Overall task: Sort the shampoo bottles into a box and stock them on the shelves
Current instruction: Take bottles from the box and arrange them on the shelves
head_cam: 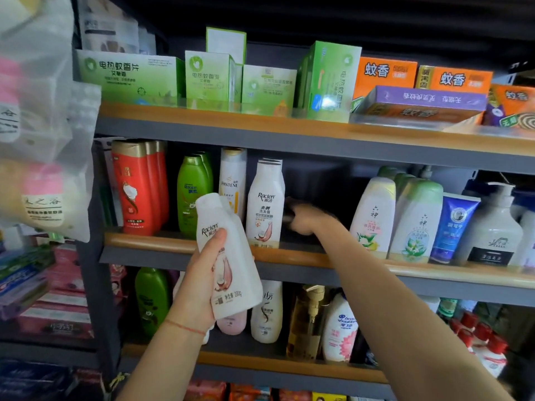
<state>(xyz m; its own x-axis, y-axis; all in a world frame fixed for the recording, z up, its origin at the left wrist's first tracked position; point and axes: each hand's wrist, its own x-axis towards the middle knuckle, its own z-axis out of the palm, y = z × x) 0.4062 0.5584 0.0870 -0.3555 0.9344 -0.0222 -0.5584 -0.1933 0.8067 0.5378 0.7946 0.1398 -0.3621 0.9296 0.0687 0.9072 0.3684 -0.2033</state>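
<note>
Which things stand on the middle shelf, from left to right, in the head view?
Red bottles → green bottles → Pantene bottle → white Racten bottle → right hand → pale yellow-capped bottle → green-capped bottle → blue tube → pump bottle.

— How many white Racten bottles (228,256) do I see?
— Two at the front: one in my hand, one shelved at one o'clock. Also three red bottles (136,186) and two orange boxes (385,76).
</note>
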